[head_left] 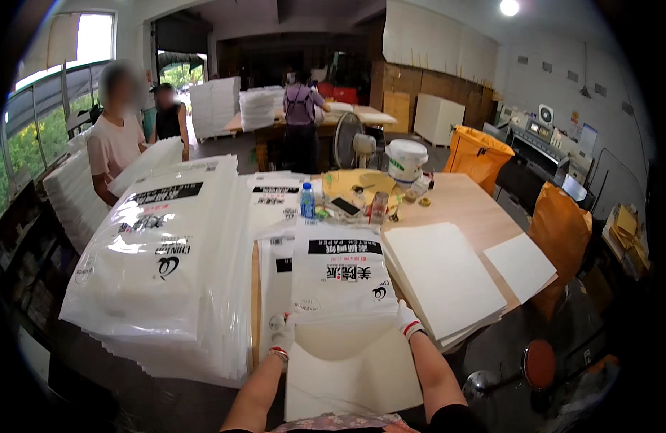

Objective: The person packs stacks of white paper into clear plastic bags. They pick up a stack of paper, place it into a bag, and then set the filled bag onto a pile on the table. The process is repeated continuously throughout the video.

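Note:
A clear printed plastic bag point(338, 268) lies flat on the table in front of me, its mouth toward me. A stack of white paper sheets point(353, 379) sits partly inside it, the near part sticking out past the table's edge toward my body. My left hand point(281, 333), in a white glove with a red cuff, is closed on the left corner of the bag's mouth. At the opposite corner my right hand point(408, 320), gloved the same way, grips the bag's edge beside the paper; its fingertips are partly hidden.
A tall pile of printed plastic bags point(156, 267) stands at left. Right of me lie loose paper sheets point(448, 278). Farther back are a blue-capped bottle point(307, 200), a phone point(345, 206), a white bucket point(406, 160) and a fan point(349, 141). A co-worker point(116, 137) stands behind the pile.

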Motion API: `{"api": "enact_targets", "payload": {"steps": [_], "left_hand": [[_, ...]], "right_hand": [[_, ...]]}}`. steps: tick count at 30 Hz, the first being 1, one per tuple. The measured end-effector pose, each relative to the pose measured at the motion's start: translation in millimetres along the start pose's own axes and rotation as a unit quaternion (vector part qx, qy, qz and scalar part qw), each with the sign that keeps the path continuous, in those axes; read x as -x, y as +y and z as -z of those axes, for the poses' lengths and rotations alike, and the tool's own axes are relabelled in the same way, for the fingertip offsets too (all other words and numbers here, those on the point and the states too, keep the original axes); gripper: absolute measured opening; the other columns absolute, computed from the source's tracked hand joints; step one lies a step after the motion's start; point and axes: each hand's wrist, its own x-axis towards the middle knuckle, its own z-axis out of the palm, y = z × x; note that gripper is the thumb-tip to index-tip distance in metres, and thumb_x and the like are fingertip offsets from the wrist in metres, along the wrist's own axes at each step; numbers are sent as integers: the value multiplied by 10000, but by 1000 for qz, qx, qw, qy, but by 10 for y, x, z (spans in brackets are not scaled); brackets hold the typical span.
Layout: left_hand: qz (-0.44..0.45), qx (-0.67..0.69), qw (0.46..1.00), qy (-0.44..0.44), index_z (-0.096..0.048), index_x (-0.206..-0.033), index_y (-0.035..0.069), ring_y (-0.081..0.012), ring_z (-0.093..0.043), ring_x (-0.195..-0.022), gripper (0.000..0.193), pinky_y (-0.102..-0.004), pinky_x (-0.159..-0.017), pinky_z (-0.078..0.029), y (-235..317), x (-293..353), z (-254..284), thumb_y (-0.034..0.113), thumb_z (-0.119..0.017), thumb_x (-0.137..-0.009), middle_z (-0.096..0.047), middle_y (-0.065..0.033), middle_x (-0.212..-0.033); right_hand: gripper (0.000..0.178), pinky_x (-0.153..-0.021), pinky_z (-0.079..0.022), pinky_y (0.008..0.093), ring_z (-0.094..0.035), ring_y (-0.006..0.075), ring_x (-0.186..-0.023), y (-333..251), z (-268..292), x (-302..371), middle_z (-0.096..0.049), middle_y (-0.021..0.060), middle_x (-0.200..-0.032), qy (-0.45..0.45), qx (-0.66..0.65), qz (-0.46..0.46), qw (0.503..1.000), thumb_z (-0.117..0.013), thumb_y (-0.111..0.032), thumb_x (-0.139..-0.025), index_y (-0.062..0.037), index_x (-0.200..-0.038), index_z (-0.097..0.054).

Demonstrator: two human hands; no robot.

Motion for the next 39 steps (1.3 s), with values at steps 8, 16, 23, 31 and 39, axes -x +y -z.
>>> {"api": "enact_targets", "payload": {"steps": [8,16,23,31,39], "left_hand": [[46,-33,983,-177,-498,-1024,5,-356,-561,-942,294,-422,-816,-439,274,1907,1211,276,-479,-913,-575,-199,-997],[-79,-378,922,17,-492,-935,8,-358,-554,-801,159,-464,-720,-446,-693,2595,890,133,-517,-841,-539,-187,-794],[-5,-69,996,49,-497,-840,27,-360,-535,-685,69,-416,-645,-437,-461,2270,1101,40,-459,-784,-516,-168,-706],[-445,133,884,-45,-485,-750,37,-230,-498,-662,79,-296,-578,-414,2361,1402,1301,-35,-510,-728,-515,-105,-793],[-359,268,840,306,-516,-1133,-4,-226,-507,-1075,427,-341,-929,-415,3042,1477,2965,374,-456,-944,-531,-118,-1151]], "right_hand": [[672,-851,-459,424,-559,401,-1032,413,86,2381,-547,275,-1152,-149,-105,240,953,-536,-215,-857,-51,-1416,-199],[483,-679,-496,453,-605,408,-813,534,-81,2773,-632,211,-881,13,-69,187,980,-518,-148,-825,-106,-1297,-427],[414,-697,-503,315,-639,184,-771,1031,-156,2586,-669,86,-853,-182,-215,88,955,-530,-269,-873,-34,-1213,-521],[507,-863,-515,386,-609,275,-978,-597,-229,2623,-565,151,-1160,-264,-779,-15,568,-587,-83,-819,0,-1290,-418],[435,-791,-455,222,-527,102,-904,-2207,78,1992,-542,24,-1113,-291,-623,206,696,-477,-292,-955,-26,-1299,-465]]}}
